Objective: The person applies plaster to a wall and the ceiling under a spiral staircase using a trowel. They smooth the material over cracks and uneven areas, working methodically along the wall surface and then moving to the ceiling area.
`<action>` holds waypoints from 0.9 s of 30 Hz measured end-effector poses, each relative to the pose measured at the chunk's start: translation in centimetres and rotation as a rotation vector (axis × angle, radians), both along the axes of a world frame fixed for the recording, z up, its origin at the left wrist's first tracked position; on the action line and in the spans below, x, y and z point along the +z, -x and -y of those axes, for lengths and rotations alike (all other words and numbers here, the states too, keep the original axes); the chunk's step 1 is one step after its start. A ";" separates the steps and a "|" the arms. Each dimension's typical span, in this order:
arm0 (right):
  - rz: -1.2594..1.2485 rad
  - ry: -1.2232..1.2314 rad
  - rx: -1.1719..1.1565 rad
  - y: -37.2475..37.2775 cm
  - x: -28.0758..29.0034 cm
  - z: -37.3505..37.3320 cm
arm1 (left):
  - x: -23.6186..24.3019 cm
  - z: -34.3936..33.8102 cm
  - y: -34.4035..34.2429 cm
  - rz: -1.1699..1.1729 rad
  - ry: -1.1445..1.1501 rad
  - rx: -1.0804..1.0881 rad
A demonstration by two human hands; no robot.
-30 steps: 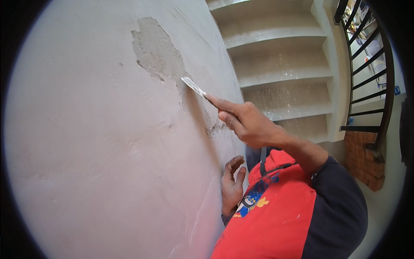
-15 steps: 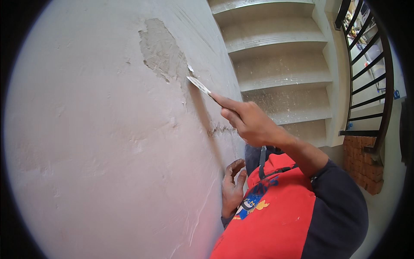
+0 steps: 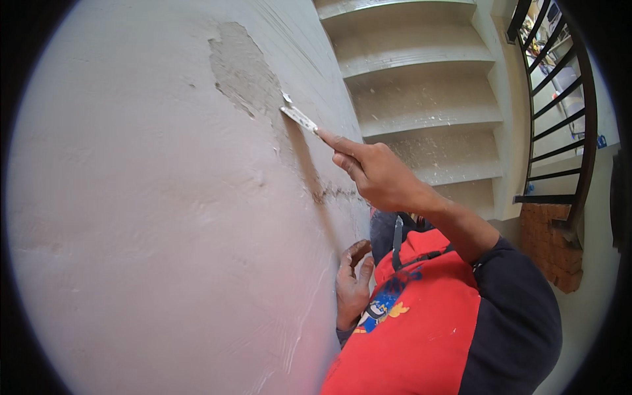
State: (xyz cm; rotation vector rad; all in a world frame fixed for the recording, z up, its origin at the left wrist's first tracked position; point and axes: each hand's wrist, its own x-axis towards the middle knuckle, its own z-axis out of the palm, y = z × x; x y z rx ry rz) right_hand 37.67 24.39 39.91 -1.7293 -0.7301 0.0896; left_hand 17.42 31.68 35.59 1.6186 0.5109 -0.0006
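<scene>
Item: putty knife (image 3: pixel 299 119), pinched in your right hand (image 3: pixel 378 174), long axis running up-left, blade tip touching the grey bare patch (image 3: pixel 240 69) on the wall (image 3: pixel 145 230). Your left hand (image 3: pixel 352 286) lay lower, loosely curled, farther off.

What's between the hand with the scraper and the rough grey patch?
In the head view, only the scraper blade spans from the right hand to the grey patch on the wall.

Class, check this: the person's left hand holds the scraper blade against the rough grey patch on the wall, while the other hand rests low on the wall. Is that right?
Not quite. The head view shows the right hand holding the scraper at the rough grey patch on the wall. The left hand is the one resting low on the wall.
</scene>
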 end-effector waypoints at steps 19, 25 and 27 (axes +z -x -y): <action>-0.115 0.171 0.071 -1.9 0.6 1.7 | -0.7 -0.5 -1.5 -0.072 -0.028 -0.016; -0.319 0.254 0.118 -1.6 1.3 1.1 | -0.6 -0.5 -1.6 -0.030 0.117 0.053; -0.189 0.159 0.015 -2.1 -0.3 -0.2 | -0.9 -0.8 -1.1 -0.018 0.057 0.006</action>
